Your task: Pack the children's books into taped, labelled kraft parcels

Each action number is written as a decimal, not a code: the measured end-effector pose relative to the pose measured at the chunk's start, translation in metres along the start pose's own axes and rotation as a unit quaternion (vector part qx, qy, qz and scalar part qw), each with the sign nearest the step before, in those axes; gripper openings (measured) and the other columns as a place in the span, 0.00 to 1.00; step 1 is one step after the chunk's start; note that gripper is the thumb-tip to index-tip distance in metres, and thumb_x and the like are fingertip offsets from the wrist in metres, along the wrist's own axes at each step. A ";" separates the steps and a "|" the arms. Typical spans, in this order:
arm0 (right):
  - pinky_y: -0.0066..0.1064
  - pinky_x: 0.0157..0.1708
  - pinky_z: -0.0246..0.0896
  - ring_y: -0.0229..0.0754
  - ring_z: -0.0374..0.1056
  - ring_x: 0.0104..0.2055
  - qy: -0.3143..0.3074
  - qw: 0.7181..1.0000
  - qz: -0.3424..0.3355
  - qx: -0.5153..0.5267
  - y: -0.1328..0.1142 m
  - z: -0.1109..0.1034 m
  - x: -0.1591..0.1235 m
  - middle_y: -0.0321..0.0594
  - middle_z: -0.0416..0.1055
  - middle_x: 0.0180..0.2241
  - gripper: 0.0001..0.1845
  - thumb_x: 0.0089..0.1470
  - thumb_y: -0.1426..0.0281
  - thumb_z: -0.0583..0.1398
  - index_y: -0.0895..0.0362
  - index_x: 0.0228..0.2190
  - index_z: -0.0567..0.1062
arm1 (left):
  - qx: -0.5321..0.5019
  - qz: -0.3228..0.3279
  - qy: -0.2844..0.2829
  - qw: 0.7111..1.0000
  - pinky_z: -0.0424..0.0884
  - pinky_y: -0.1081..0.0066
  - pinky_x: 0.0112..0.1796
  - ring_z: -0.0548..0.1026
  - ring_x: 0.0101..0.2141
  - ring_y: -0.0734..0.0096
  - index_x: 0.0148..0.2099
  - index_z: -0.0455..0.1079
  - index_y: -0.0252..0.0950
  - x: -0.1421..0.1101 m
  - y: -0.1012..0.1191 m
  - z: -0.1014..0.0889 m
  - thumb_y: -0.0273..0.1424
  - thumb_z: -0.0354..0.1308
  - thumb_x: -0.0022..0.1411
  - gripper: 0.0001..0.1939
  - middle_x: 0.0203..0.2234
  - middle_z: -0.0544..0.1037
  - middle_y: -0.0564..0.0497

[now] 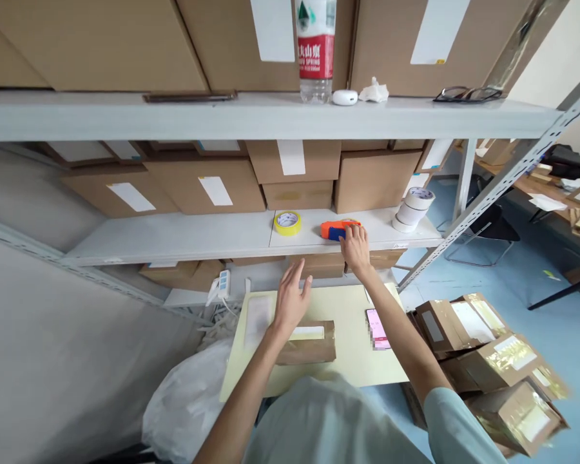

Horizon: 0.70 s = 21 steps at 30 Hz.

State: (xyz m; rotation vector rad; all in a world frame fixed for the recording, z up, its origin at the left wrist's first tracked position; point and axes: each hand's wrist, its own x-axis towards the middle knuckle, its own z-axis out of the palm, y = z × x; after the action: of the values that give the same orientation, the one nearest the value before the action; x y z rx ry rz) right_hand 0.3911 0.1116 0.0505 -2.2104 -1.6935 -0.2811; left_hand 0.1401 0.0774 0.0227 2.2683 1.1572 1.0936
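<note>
My right hand (pixel 355 248) reaches to the middle shelf. Its fingers are closed on the right end of an orange and blue handheld tool (pixel 332 230), whose exact kind I cannot make out. My left hand (pixel 291 296) is held over the small table (pixel 352 303), fingers apart and holding nothing. Below it on the table lies a brown cardboard parcel (pixel 314 351) with a pale label, partly hidden by my left forearm. A roll of yellow tape (pixel 287 223) rests on the shelf left of the tool.
White tape rolls (pixel 413 209) are stacked at the shelf's right end. A phone (pixel 378 328) lies beside my right forearm. The upper shelf holds a water bottle (pixel 315 55) and glasses (pixel 468 95). Taped boxes (pixel 493 361) are piled at right; a white plastic bag (pixel 188 393) is at left.
</note>
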 end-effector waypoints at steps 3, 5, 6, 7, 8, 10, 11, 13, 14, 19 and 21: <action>0.49 0.68 0.54 0.60 0.60 0.69 0.045 0.997 0.004 0.065 0.002 0.013 -0.056 0.62 0.66 0.68 0.26 0.76 0.65 0.49 0.64 0.66 0.67 | 0.010 -0.064 -0.002 0.998 0.70 0.50 0.66 0.74 0.66 0.51 0.72 0.68 0.38 -0.041 -0.034 -0.001 0.40 0.52 0.77 0.26 0.65 0.76 0.39; 0.50 0.63 0.63 0.60 0.67 0.65 0.042 0.990 0.011 0.131 0.006 0.028 -0.106 0.61 0.70 0.64 0.27 0.76 0.60 0.48 0.62 0.65 0.68 | 0.025 -0.128 -0.006 0.991 0.72 0.51 0.65 0.75 0.65 0.50 0.71 0.69 0.36 -0.076 -0.061 -0.002 0.41 0.52 0.76 0.27 0.64 0.78 0.38; 0.49 0.59 0.67 0.60 0.70 0.62 0.019 0.987 0.019 0.161 0.009 0.037 -0.132 0.62 0.72 0.62 0.29 0.76 0.56 0.49 0.62 0.65 0.68 | 0.034 -0.164 -0.010 0.986 0.72 0.52 0.64 0.76 0.64 0.50 0.70 0.69 0.34 -0.094 -0.074 -0.003 0.42 0.53 0.76 0.27 0.63 0.78 0.37; 0.48 0.55 0.71 0.60 0.74 0.58 -0.016 0.982 0.036 0.184 0.011 0.046 -0.159 0.62 0.75 0.59 0.30 0.76 0.53 0.49 0.62 0.63 0.69 | 0.048 -0.205 -0.013 0.977 0.74 0.53 0.62 0.77 0.62 0.49 0.69 0.70 0.34 -0.111 -0.086 -0.004 0.42 0.54 0.75 0.27 0.62 0.79 0.36; 0.46 0.49 0.73 0.59 0.78 0.53 -0.060 0.976 0.058 0.201 0.012 0.054 -0.184 0.60 0.77 0.56 0.31 0.76 0.51 0.49 0.61 0.62 0.71 | 0.061 -0.244 -0.023 0.968 0.75 0.54 0.60 0.78 0.61 0.49 0.68 0.71 0.33 -0.127 -0.096 -0.005 0.44 0.54 0.75 0.27 0.61 0.80 0.36; 0.42 0.43 0.74 0.56 0.81 0.46 -0.145 0.959 0.100 0.221 0.009 0.066 -0.227 0.56 0.82 0.48 0.31 0.75 0.48 0.49 0.59 0.56 0.75 | 0.076 -0.310 -0.055 0.946 0.77 0.56 0.56 0.81 0.57 0.49 0.66 0.72 0.34 -0.154 -0.109 -0.005 0.46 0.55 0.75 0.27 0.57 0.82 0.36; 0.40 0.42 0.74 0.55 0.82 0.44 -0.180 0.950 0.113 0.227 0.005 0.071 -0.244 0.54 0.83 0.45 0.30 0.75 0.47 0.49 0.58 0.53 0.77 | 0.074 -0.334 -0.077 0.936 0.78 0.58 0.53 0.82 0.55 0.50 0.65 0.73 0.35 -0.163 -0.111 -0.003 0.48 0.54 0.75 0.27 0.54 0.84 0.37; 0.38 0.42 0.73 0.54 0.83 0.43 -0.228 0.937 0.121 0.234 -0.009 0.077 -0.270 0.52 0.83 0.42 0.30 0.75 0.45 0.49 0.55 0.49 0.78 | 0.067 -0.363 -0.118 0.922 0.78 0.60 0.51 0.84 0.51 0.51 0.62 0.74 0.37 -0.177 -0.110 0.004 0.49 0.54 0.76 0.25 0.49 0.86 0.40; 0.38 0.43 0.73 0.54 0.82 0.43 -0.238 0.935 0.120 0.233 -0.018 0.079 -0.278 0.52 0.83 0.42 0.30 0.74 0.44 0.50 0.55 0.49 0.77 | 0.069 -0.367 -0.128 0.919 0.77 0.59 0.51 0.83 0.51 0.50 0.62 0.74 0.38 -0.180 -0.106 0.009 0.50 0.54 0.75 0.26 0.48 0.86 0.40; 0.48 0.46 0.74 0.62 0.78 0.48 -0.180 0.957 0.124 0.188 -0.057 0.098 -0.293 0.61 0.77 0.46 0.41 0.67 0.35 0.51 0.61 0.52 0.69 | 0.145 -0.328 -0.084 0.930 0.68 0.45 0.61 0.73 0.61 0.32 0.72 0.60 0.22 -0.187 -0.076 0.047 0.57 0.66 0.64 0.51 0.59 0.75 0.23; 0.52 0.47 0.74 0.64 0.76 0.48 -0.160 0.960 0.142 0.179 -0.061 0.111 -0.292 0.61 0.75 0.45 0.41 0.65 0.33 0.51 0.60 0.49 0.68 | 0.167 -0.333 -0.064 0.926 0.66 0.41 0.61 0.70 0.62 0.27 0.73 0.55 0.16 -0.189 -0.071 0.058 0.58 0.68 0.60 0.58 0.58 0.72 0.19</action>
State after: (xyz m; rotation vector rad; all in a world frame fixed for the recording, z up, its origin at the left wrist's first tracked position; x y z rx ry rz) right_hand 0.2483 -0.0933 -0.1470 -2.2592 -1.4002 0.4440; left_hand 0.0801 -0.0311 -0.1466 1.8631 1.9686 0.4974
